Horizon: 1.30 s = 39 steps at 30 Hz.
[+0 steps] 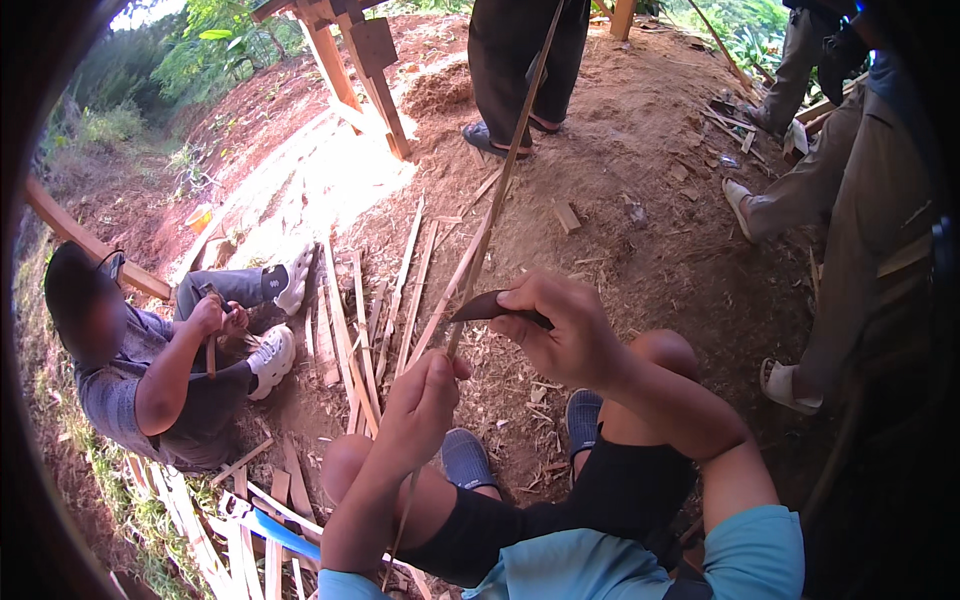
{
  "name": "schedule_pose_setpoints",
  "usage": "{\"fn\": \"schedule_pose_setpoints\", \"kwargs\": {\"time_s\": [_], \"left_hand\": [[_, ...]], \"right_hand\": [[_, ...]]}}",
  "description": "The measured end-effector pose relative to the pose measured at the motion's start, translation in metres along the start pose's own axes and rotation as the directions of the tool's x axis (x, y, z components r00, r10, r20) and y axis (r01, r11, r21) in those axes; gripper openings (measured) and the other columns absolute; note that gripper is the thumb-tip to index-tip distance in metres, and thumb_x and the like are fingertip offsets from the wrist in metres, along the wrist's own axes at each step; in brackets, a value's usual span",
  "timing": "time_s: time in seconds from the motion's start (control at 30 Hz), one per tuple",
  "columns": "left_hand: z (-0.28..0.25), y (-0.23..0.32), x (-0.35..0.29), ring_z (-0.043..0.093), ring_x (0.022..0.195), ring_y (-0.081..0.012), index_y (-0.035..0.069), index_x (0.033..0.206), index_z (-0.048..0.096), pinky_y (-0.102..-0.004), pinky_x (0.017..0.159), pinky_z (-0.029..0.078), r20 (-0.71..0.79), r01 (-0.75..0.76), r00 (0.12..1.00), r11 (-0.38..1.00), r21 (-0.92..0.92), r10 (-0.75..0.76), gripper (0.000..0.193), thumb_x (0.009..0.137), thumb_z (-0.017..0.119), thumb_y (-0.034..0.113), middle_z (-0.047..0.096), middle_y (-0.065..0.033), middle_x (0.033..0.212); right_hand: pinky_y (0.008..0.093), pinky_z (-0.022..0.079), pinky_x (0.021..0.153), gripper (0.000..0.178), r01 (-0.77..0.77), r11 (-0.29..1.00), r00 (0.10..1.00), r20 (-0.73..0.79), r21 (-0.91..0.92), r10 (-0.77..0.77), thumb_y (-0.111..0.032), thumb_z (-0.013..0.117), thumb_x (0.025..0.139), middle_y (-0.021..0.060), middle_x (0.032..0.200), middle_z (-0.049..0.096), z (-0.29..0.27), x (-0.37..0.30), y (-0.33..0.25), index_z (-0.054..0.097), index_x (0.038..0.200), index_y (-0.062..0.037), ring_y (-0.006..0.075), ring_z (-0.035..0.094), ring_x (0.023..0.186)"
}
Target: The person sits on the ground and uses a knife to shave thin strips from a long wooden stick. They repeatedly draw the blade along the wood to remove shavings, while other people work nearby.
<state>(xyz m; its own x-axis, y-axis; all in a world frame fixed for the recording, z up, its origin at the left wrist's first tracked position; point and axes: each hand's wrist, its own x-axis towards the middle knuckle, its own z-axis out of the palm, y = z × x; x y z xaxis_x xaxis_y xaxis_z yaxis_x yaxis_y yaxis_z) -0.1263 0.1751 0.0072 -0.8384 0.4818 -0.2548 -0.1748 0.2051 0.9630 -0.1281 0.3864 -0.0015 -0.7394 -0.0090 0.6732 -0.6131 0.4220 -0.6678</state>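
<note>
A long, thin wooden strip slants from the top of the view down between my knees. My left hand is closed round it, and its lower end comes out below that hand toward my lap. Just above, my right hand grips a short knife with a dark blade. The blade points left and its tip meets the strip a little above my left fingers. Most of the knife's handle is hidden inside my right fist.
Several loose wooden strips lie on the dirt before me. At left sits a person handling a small tool. Another person's legs stand ahead, and more legs at right. A wooden trestle rises behind; a blue-edged object lies lower left.
</note>
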Motion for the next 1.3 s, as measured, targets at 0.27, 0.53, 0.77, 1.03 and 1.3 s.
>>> {"fn": "schedule_pose_setpoints", "kwargs": {"time_s": [0.27, 0.53, 0.77, 1.03, 1.3], "left_hand": [[0.003, 0.001, -0.001, 0.036, 0.052, -0.0026, 0.003, 0.096, 0.055, -0.0215, 0.047, 0.029, 0.026, 0.02, 0.999, 1.0, 0.0, -0.02, 0.04, 0.103, 0.035, 0.037, 0.039, 0.0061, 0.059], [0.006, 0.001, 0.002, 0.036, 0.051, -0.0022, 0.004, 0.093, 0.056, -0.0211, 0.047, 0.029, -0.008, 0.005, 1.0, 1.0, 0.016, -0.005, 0.038, 0.103, 0.036, 0.036, 0.04, 0.0061, 0.059], [0.002, -0.002, -0.001, 0.036, 0.052, -0.0016, 0.004, 0.094, 0.056, -0.0208, 0.046, 0.028, -0.018, -0.014, 1.0, 1.0, -0.013, 0.013, 0.039, 0.103, 0.036, 0.036, 0.039, 0.0064, 0.06], [-0.001, -0.002, -0.002, 0.034, 0.049, -0.0013, 0.004, 0.096, 0.056, -0.0201, 0.044, 0.025, -0.021, 0.004, 1.0, 1.0, 0.022, -0.004, 0.038, 0.104, 0.034, 0.034, 0.038, 0.0074, 0.057], [0.002, 0.007, 0.0, 0.036, 0.052, -0.0006, 0.003, 0.096, 0.056, -0.02, 0.046, 0.027, -0.018, 0.016, 1.0, 0.999, -0.037, -0.017, 0.036, 0.104, 0.035, 0.031, 0.038, 0.0077, 0.06]], "right_hand": [[0.0369, 0.045, 0.052, 0.016, -0.072, 0.997, 0.997, 0.029, -0.039, 0.074, -0.01, 0.071, 0.081, 0.0119, 0.07, 0.058, 0.001, 0.003, -0.003, 0.058, 0.086, -0.002, 0.0287, 0.061, 0.061], [0.0355, 0.048, 0.054, 0.017, 0.003, 0.997, 1.0, -0.011, -0.077, -0.004, -0.009, 0.073, 0.08, 0.0116, 0.074, 0.06, 0.009, 0.009, 0.005, 0.059, 0.087, -0.0019, 0.0284, 0.062, 0.064], [0.0352, 0.047, 0.055, 0.019, 0.004, 1.0, 1.0, 0.006, -0.029, -0.004, -0.011, 0.074, 0.08, 0.0115, 0.074, 0.06, 0.012, 0.005, 0.003, 0.059, 0.086, -0.0018, 0.0282, 0.062, 0.063], [0.0341, 0.047, 0.054, 0.019, 0.008, 0.999, 0.999, 0.034, -0.034, -0.006, -0.007, 0.074, 0.078, 0.011, 0.074, 0.06, 0.01, 0.01, 0.003, 0.058, 0.087, -0.0015, 0.0253, 0.063, 0.066], [0.0376, 0.047, 0.055, 0.016, 0.111, 0.991, 0.994, -0.007, -0.075, -0.112, -0.007, 0.072, 0.08, 0.0109, 0.074, 0.059, 0.012, 0.01, 0.001, 0.057, 0.085, -0.0016, 0.0286, 0.062, 0.066]]}}
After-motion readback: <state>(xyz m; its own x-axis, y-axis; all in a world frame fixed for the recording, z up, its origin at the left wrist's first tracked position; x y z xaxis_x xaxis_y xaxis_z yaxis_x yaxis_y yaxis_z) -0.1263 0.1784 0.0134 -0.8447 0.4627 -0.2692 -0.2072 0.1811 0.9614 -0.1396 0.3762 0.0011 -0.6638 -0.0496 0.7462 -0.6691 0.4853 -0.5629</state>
